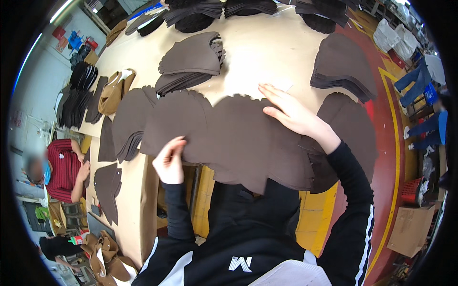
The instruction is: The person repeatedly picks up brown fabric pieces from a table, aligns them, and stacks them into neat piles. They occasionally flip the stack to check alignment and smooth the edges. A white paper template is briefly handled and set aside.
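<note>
Your R hand is flat, fingers extended, over the dk brown panels, which overlap along the near edge of the surface. Your L hand is half-curled by their L part; it's blurred, so can't tell if it's pinching one. I'd say partway: front pcs are fanned out, but the back stack & far-R stack look left to do.
</note>
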The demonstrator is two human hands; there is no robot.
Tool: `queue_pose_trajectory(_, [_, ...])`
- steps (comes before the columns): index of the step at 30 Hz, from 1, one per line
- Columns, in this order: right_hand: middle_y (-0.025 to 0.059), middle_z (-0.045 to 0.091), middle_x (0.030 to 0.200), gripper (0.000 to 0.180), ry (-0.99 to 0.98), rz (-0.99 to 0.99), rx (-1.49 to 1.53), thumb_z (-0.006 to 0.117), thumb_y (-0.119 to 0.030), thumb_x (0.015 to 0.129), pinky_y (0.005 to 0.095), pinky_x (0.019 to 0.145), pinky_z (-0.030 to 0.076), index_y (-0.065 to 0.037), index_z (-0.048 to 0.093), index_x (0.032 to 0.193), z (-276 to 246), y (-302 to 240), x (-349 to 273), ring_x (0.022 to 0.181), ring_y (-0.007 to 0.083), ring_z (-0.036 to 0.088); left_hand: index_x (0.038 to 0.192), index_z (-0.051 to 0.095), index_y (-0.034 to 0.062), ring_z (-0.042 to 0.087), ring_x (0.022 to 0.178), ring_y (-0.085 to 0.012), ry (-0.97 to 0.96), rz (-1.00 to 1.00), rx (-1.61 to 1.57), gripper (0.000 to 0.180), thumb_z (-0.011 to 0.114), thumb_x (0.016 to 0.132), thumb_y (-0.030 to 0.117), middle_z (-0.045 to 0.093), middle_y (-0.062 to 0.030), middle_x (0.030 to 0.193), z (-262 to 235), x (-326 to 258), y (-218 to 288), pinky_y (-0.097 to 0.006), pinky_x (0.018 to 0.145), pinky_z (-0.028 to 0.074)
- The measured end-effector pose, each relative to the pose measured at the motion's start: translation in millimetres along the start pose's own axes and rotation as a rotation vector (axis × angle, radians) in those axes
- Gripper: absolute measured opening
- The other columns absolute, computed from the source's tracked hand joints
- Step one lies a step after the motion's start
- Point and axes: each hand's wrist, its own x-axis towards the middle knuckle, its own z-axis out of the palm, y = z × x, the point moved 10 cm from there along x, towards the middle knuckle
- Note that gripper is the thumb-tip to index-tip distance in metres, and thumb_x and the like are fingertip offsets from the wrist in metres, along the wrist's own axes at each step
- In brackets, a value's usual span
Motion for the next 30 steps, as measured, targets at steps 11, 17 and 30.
queue_pose_trajectory(11, [0.0198, 0.029, 0.157, 0.086, -0.363, -0.446, -0.116, 0.046, -0.062, 0.094, 0.0431, 0.119, 0.026, 0.003, 0.033, 0.148, 113.1, -111.2, -85.6, 0.145, 0.0307, 0.031, 0.114, 0.067, 0.0035, 0.061, 0.112, -0.0285, 0.052, 0.122, 0.411, 0.026, 0.067, 0.089, 0.011, 0.066, -0.0142, 0.115, -44.7, 12.4, -3.5, -0.04, 0.101, 0.045])
queue_pose_trajectory(17, [0.0205, 0.035, 0.154, 0.077, -0.288, -0.387, 0.024, 0.055, -0.049, 0.094, 0.0427, 0.118, 0.028, 0.003, 0.035, 0.147, 50.2, -102.8, -71.2, 0.143, 0.0341, 0.034, 0.105, 0.07, 0.0025, 0.055, 0.115, -0.0315, -0.394, 0.231, 0.395, 0.04, 0.082, 0.073, 0.023, 0.063, -0.0125, 0.121, 93.9, -50.8, 39.7, -0.04, 0.099, 0.044])
queue_pose_trajectory(30, [0.0122, 0.052, 0.14, 0.045, 0.264, 0.158, 0.469, 0.058, -0.022, 0.1, 0.0335, 0.101, 0.045, -0.004, 0.049, 0.141, -30.6, 14.0, -20.2, 0.117, 0.0194, 0.055, 0.111, 0.057, 0.0003, 0.054, 0.117, -0.0372, -0.314, 0.3, 0.386, 0.051, 0.084, 0.07, 0.015, 0.057, -0.0186, 0.126, 102.3, -48.8, 65.0, -0.044, 0.099, 0.044])
